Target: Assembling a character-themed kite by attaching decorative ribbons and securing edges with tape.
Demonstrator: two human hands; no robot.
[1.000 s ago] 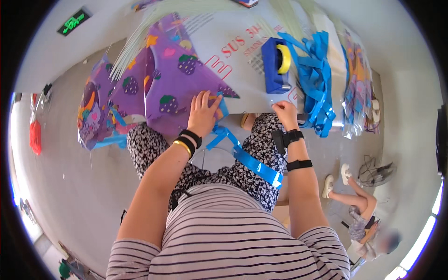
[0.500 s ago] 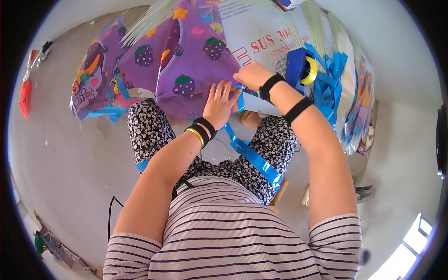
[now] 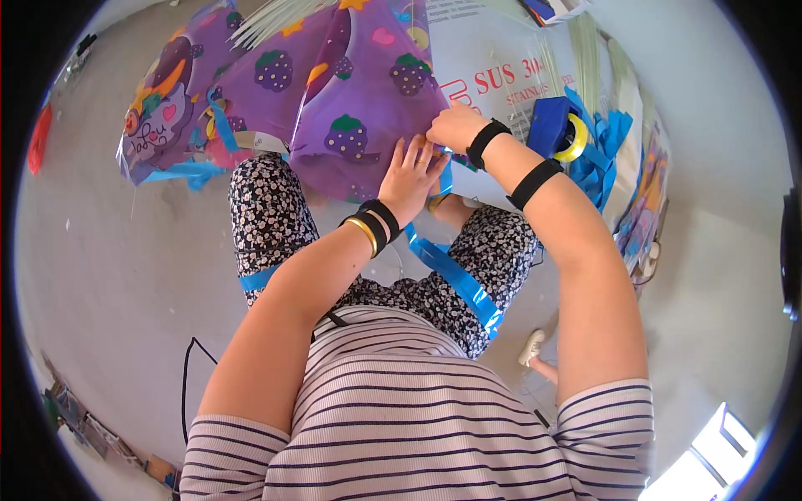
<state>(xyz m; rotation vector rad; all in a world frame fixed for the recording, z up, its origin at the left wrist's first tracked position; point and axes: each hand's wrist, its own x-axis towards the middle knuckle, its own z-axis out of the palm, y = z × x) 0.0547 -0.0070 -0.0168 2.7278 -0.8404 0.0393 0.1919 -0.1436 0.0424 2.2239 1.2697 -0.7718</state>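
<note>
A purple plastic sheet point(image 3: 376, 108) printed with blackberries and stars, which looks like a kite, spreads before my knees. My left hand point(image 3: 409, 177) lies on its near right edge, fingers spread and stretched out. Close by on the right, my right hand point(image 3: 461, 128) is closed, fingertips pinched at that edge. Whatever they grip is hidden. A shiny blue strip point(image 3: 446, 177) shows at the edge just below the fingers. Another length of blue strip point(image 3: 458, 280) trails down over my right thigh.
A blue tape dispenser point(image 3: 547, 125) with a yellow roll stands right of my right hand, on a whitish printed board point(image 3: 493, 63). Beside it are bunched blue strips point(image 3: 616, 142) and pale thin rods point(image 3: 585, 54). Another person's shoe point(image 3: 532, 346) shows at the right.
The whole view has shifted a little, the sheet and dispenser sitting further right. My right fingertips are slightly higher relative to the blue strip. My left hand stays spread on the sheet.
</note>
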